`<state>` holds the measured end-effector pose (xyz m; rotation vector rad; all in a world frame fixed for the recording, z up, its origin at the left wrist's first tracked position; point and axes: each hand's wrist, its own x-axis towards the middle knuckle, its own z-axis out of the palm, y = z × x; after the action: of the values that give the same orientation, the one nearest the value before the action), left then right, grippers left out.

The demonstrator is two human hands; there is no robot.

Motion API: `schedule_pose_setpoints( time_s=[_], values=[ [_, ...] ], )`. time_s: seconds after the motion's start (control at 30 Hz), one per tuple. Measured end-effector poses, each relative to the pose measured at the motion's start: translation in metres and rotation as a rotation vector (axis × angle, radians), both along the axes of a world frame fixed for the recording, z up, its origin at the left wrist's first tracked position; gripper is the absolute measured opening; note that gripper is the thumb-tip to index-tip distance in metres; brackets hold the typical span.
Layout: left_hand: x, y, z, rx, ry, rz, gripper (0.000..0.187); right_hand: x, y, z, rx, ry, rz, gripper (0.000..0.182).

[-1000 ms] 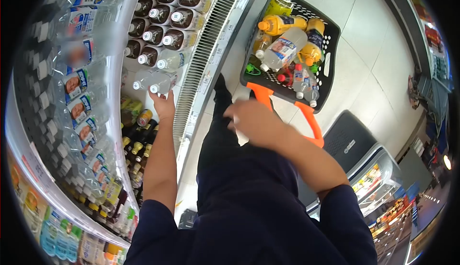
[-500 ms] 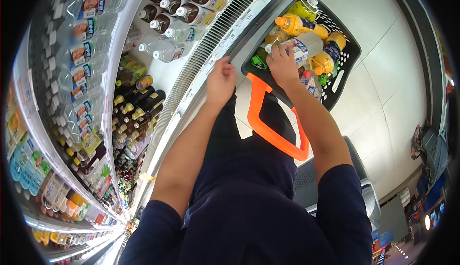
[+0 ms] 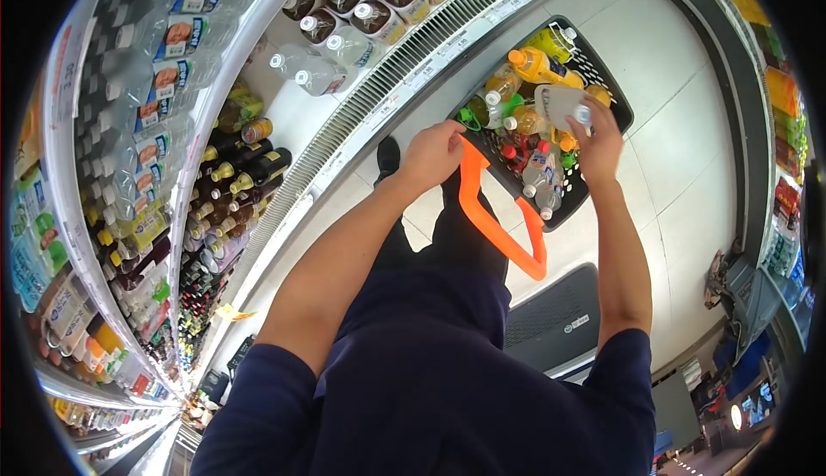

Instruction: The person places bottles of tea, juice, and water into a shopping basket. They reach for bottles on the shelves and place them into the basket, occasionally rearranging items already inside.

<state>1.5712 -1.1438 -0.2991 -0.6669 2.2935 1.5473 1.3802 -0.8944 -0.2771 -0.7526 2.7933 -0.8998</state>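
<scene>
A black shopping basket (image 3: 575, 192) stands on the floor, packed with drink bottles. My right hand (image 3: 600, 139) is closed around the cap end of a clear plastic bottle (image 3: 557, 102), tilted over the basket's right side. At the basket's near left corner, my left hand (image 3: 433, 156) is closed on the rim by the root of the orange handle (image 3: 492, 228), its fingertips partly hidden. An orange drink bottle (image 3: 540, 67), a yellow-green bottle (image 3: 553, 42) and a smaller clear bottle (image 3: 544, 175) lie inside.
Along the left runs a lit drinks shelf with rows of water bottles (image 3: 163, 89), dark bottles (image 3: 258, 168) and white-capped brown bottles (image 3: 374, 18). A vent grille (image 3: 413, 67) edges it. A dark grey case-like object (image 3: 555, 321) is on the floor below the basket.
My right hand has moved the clear bottle right and turned it, uncovering bottles beneath. My left hand has come from beside the shelf edge to the basket's corner.
</scene>
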Motion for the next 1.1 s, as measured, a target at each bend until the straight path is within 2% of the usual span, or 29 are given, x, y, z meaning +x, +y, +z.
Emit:
schedule_pose_setpoints(
  time_s=[0.07, 0.17, 0.2, 0.23, 0.27, 0.33, 0.37, 0.4, 0.5, 0.53, 0.6, 0.63, 0.7, 0.73, 0.8, 0.83, 0.9, 0.93, 1.0, 1.03, 1.1],
  values=[
    [0.004, -0.005, 0.008, 0.018, 0.036, 0.013, 0.033, 0.014, -0.012, 0.043, -0.016, -0.026, -0.028, 0.040],
    [0.004, -0.009, 0.025, 0.031, 0.105, 0.020, 0.033, 0.034, -0.022, 0.083, -0.172, -0.087, -0.086, 0.039],
    [0.006, -0.017, 0.029, 0.001, 0.121, 0.035, 0.033, 0.041, -0.033, 0.097, -0.347, -0.278, -0.202, 0.036],
    [0.008, -0.028, 0.033, 0.056, 0.056, -0.012, 0.042, 0.047, -0.039, 0.102, -0.473, -0.352, -0.220, 0.035],
    [0.009, -0.035, 0.037, 0.060, 0.068, -0.008, 0.042, 0.052, -0.046, 0.104, -0.603, -0.430, -0.231, 0.034],
    [0.017, -0.050, 0.051, -0.038, 0.147, -0.014, 0.055, 0.061, -0.064, 0.105, -0.633, -0.483, -0.221, 0.033],
    [0.017, -0.061, 0.053, -0.039, 0.169, -0.056, 0.072, 0.068, -0.074, 0.105, -0.665, -0.542, -0.224, 0.033],
    [0.019, -0.069, 0.062, -0.045, 0.170, -0.057, 0.072, 0.076, -0.087, 0.104, -0.652, -0.564, -0.210, 0.036],
    [0.027, -0.097, 0.082, -0.257, 0.318, -0.191, 0.092, 0.093, -0.128, 0.103, -0.662, -0.706, -0.133, 0.034],
    [0.031, -0.105, 0.084, -0.261, 0.314, -0.198, 0.092, 0.101, -0.147, 0.107, -0.779, -0.799, -0.126, 0.032],
    [0.039, -0.123, 0.088, -0.418, 0.271, -0.283, 0.092, 0.111, -0.175, 0.095, -0.705, -0.821, -0.036, 0.030],
    [0.044, -0.133, 0.088, -0.250, 0.145, -0.237, 0.096, 0.115, -0.189, 0.088, -0.715, -0.824, -0.044, 0.030],
    [0.056, -0.153, 0.090, -0.169, 0.064, -0.207, 0.097, 0.125, -0.216, 0.074, -0.550, -0.795, 0.157, 0.031],
    [0.063, -0.161, 0.090, -0.084, -0.012, -0.168, 0.098, 0.132, -0.231, 0.071, -0.560, -0.799, 0.141, 0.031],
    [0.087, -0.173, 0.082, -0.129, -0.123, -0.161, 0.100, 0.148, -0.261, 0.064, -0.295, -0.534, 0.467, 0.030],
    [0.106, -0.178, 0.063, -0.125, -0.041, -0.074, 0.100, 0.158, -0.276, 0.056, -0.306, -0.541, 0.444, 0.030],
    [0.133, -0.192, 0.034, -0.078, 0.114, 0.010, 0.100, 0.178, -0.307, 0.034, -0.282, -0.488, 0.707, 0.030],
    [0.137, -0.201, 0.031, -0.073, 0.094, -0.025, 0.100, 0.189, -0.320, 0.019, -0.294, -0.503, 0.670, 0.030],
    [0.143, -0.221, 0.022, -0.010, 0.061, -0.113, 0.091, 0.205, -0.348, -0.009, -0.128, -0.495, 0.903, 0.024],
    [0.153, -0.228, 0.007, -0.317, 0.247, -0.235, 0.076, 0.213, -0.360, -0.015, -0.135, -0.507, 0.879, 0.024],
    [0.167, -0.253, -0.018, -0.284, 0.155, -0.306, 0.071, 0.232, -0.379, -0.024, -0.033, -0.593, 0.817, 0.022]
  ],
)
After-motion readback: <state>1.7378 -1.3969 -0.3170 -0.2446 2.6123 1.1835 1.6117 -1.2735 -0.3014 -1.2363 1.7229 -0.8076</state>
